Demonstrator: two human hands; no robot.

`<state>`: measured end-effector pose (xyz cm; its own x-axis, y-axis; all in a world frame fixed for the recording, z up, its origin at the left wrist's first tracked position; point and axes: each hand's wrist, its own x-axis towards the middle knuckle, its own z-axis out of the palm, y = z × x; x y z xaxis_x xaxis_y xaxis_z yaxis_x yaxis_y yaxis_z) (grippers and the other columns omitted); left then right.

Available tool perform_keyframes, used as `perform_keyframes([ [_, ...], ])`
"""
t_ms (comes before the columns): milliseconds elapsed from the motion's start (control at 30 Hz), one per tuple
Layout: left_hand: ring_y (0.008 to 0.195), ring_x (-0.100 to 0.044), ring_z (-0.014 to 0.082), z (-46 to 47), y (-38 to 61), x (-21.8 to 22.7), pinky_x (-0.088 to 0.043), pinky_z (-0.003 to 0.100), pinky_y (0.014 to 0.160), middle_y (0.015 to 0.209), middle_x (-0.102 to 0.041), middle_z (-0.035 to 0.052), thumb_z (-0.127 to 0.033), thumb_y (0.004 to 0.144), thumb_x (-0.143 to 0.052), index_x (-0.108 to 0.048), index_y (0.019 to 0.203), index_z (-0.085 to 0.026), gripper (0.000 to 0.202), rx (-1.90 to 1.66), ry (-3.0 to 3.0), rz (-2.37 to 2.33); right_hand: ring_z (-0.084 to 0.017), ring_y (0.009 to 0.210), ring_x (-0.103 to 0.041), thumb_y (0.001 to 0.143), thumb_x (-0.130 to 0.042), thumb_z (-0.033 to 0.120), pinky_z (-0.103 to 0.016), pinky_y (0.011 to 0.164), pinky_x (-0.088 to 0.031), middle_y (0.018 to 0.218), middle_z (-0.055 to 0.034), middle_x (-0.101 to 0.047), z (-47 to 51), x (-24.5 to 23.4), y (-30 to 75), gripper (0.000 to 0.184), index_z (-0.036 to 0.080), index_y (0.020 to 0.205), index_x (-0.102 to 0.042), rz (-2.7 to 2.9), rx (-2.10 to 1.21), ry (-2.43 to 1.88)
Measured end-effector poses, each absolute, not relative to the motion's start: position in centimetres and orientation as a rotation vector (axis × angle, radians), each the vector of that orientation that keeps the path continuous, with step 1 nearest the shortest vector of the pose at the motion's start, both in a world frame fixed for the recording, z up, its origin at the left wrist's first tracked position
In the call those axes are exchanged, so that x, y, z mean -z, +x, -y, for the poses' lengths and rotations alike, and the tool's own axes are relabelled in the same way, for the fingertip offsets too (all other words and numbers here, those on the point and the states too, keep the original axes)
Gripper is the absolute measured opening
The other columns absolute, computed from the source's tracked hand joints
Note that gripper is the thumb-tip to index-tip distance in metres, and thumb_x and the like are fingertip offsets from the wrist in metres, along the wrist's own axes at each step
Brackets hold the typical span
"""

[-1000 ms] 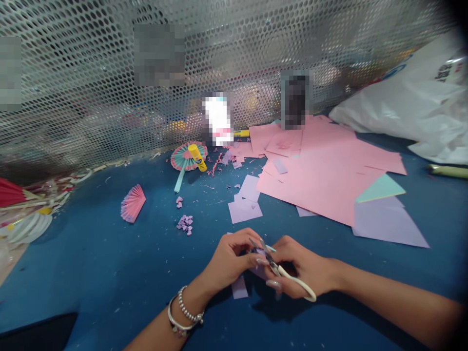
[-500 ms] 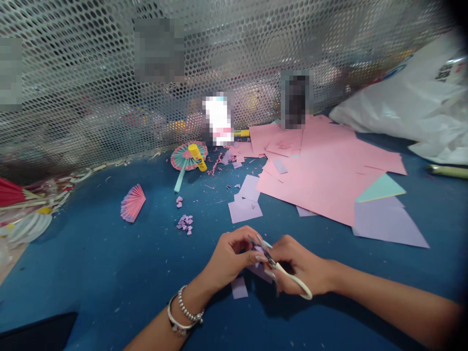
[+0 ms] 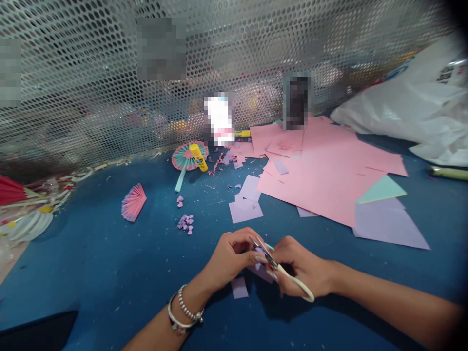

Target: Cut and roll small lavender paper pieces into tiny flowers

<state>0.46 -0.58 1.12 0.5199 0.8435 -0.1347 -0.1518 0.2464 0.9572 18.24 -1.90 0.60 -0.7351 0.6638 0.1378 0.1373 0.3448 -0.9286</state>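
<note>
Near the front middle of the blue table, my right hand (image 3: pixel 298 265) is closed round the cream handles of a pair of scissors (image 3: pixel 294 282). Their slightly parted blades point up and left at a small piece of purple paper (image 3: pixel 260 252). My left hand (image 3: pixel 237 251) pinches that paper between thumb and fingers, which partly hide it. Below the hands lie a purple square (image 3: pixel 240 287) and another purple strip (image 3: pixel 261 273). Further left is a little pile of cut purple bits (image 3: pixel 185 223), with a few more bits (image 3: pixel 180 201) just behind.
A pink folded paper fan (image 3: pixel 133 203) lies left. A yellow glue stick (image 3: pixel 198 157) rests on a round green-and-pink fan (image 3: pixel 178 158). Pink sheets (image 3: pixel 314 170) and purple sheets (image 3: pixel 389 222) spread right. A perforated metal screen (image 3: pixel 109 97) and a white plastic bag (image 3: pixel 398 107) stand behind.
Hardly anything differs. The scissors have shifted very slightly down and right in my right hand's grip, and the whole view has drifted a little.
</note>
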Motion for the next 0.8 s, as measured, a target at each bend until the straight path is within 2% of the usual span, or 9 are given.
perform_keyframes([
  [300,0.072,-0.054,0.0141,0.49,0.33,-1.53,-0.042,0.026,0.072,0.078,-0.058,0.0035,-0.036,0.073,-0.068,-0.074,0.076,-0.017,0.02,-0.761,1.158,-0.724,-0.005,0.04,-0.036,0.076,-0.046,0.021,-0.016,0.04,-0.029,0.045,0.0034,-0.046,1.78,-0.98,18.29,0.021,0.017,0.056,-0.041,2.058,-1.54,-0.688],
  [500,0.072,-0.054,0.0149,0.41,0.32,-1.66,-0.043,0.026,0.072,0.076,-0.059,0.004,-0.036,0.073,-0.068,-0.074,0.075,-0.016,0.022,-0.746,1.18,-0.72,-0.005,0.039,-0.036,0.078,-0.048,0.026,-0.016,0.039,-0.028,0.043,0.0038,-0.045,1.72,-1.02,18.51,0.027,0.016,0.054,-0.041,2.049,-1.611,-0.663],
  [800,0.073,-0.056,0.0151,0.46,0.23,-1.33,-0.042,0.025,0.07,0.08,-0.06,0.004,-0.036,0.078,-0.063,-0.072,0.079,-0.016,0.022,-0.729,1.209,-0.739,-0.004,0.038,-0.034,0.07,-0.044,0.012,-0.016,0.04,-0.029,0.044,0.0048,-0.044,1.83,-0.81,18.47,0.019,0.018,0.054,-0.036,2.055,-1.551,-0.707],
])
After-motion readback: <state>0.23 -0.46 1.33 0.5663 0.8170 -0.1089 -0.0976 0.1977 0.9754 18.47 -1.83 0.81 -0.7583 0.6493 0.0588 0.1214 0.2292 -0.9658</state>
